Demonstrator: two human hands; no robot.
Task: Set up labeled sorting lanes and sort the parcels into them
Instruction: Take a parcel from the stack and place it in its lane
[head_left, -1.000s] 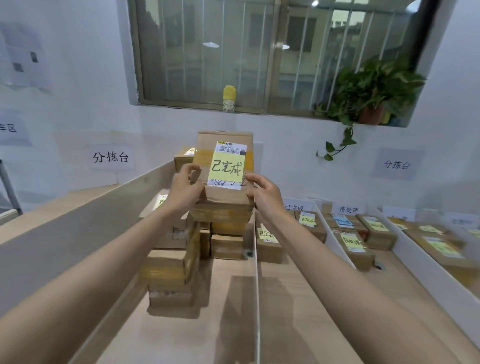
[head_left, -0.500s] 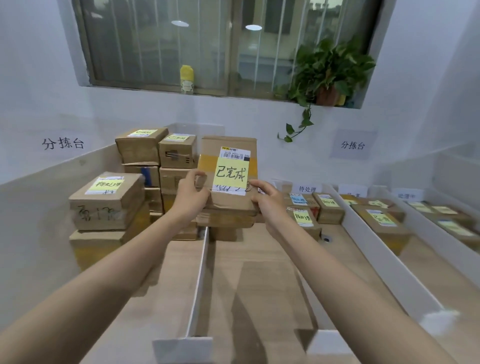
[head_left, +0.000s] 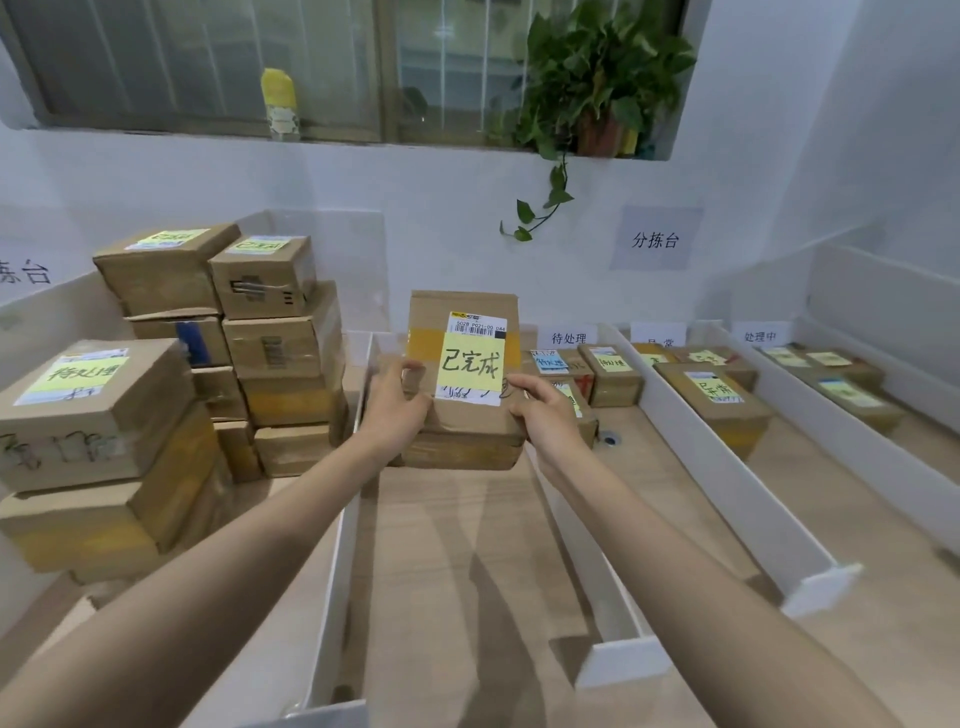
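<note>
Parcel (head_left: 462, 325) with yellow note (head_left: 471, 366) reading 已完成: centre of frame, tilted up toward camera, over lane between white dividers (head_left: 336, 613). Left hand (head_left: 397, 410) grasps left edge, fingers curled; right hand (head_left: 545, 421) grasps right edge. Parcel stack (head_left: 270, 343) at left.

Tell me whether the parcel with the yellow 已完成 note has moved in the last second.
Yes. The parcel moved right: from above the stacked parcels left of the white divider to the lane on its right.
</note>
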